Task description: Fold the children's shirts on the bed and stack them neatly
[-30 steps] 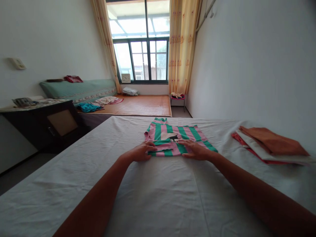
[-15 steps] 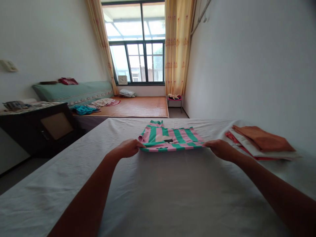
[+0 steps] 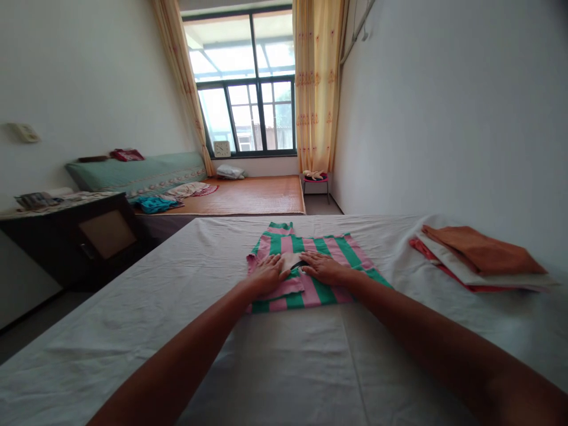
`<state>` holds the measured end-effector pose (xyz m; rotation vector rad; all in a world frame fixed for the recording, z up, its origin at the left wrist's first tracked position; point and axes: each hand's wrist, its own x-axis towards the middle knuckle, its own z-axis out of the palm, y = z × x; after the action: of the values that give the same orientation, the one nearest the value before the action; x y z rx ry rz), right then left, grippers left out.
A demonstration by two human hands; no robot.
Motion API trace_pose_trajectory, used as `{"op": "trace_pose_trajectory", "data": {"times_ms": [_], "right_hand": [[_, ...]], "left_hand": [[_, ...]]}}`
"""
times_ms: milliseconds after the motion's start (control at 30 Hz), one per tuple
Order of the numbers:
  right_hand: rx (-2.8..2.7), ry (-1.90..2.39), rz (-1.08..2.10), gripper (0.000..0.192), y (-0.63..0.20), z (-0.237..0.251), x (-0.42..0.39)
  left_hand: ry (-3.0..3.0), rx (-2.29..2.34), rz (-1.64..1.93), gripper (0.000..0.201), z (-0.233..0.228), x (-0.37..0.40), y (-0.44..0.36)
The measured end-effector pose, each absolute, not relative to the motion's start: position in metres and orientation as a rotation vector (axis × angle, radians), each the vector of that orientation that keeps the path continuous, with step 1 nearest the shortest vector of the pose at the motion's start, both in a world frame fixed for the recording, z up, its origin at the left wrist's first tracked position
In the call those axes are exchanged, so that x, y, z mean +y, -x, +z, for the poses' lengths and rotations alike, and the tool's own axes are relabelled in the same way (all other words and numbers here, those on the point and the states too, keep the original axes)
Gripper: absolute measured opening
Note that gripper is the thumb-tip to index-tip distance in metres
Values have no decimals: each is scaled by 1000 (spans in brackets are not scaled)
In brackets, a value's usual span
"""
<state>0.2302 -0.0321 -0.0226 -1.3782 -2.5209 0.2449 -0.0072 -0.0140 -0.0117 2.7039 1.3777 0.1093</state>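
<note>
A green-and-pink striped garment (image 3: pixel 326 293), with a pale and black patch near its middle, lies spread on the white sheet in front of me. My left hand (image 3: pixel 268 273) rests flat on its left part, fingers stretched out. Palm down, my right hand (image 3: pixel 325 267) lies on the middle of the cloth with its fingers spread beside the patch. Neither hand grips the fabric. Parts of the garment are hidden under both hands and the right forearm.
Folded cloths (image 3: pixel 483 251) in orange, white and red lie at the right on the white sheet (image 3: pixel 146 337). A dark cabinet (image 3: pixel 104 231) stands at the left. Beyond are a bed with a brown mat (image 3: pixel 261 192) and a small pink stool (image 3: pixel 317 178) by the wall.
Both hands have let go of the garment's near corners and moved inward onto its top. The near edge now lies down on the sheet, closer to me.
</note>
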Motion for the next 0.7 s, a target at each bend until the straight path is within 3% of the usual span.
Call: {"op": "trace_pose_trajectory", "data": {"times_ms": [300, 467, 700], "right_hand": [[-2224, 1967, 69, 59, -364, -53, 16], [-2206, 1941, 5, 58, -384, -66, 18], [-2216, 1897, -42, 59, -387, -71, 21]], "left_hand": [[-2596, 1694, 24, 59, -22, 14, 68], [-2532, 1785, 163, 36, 4, 42, 71], [-2317, 1854, 330, 35, 13, 113, 51]]}}
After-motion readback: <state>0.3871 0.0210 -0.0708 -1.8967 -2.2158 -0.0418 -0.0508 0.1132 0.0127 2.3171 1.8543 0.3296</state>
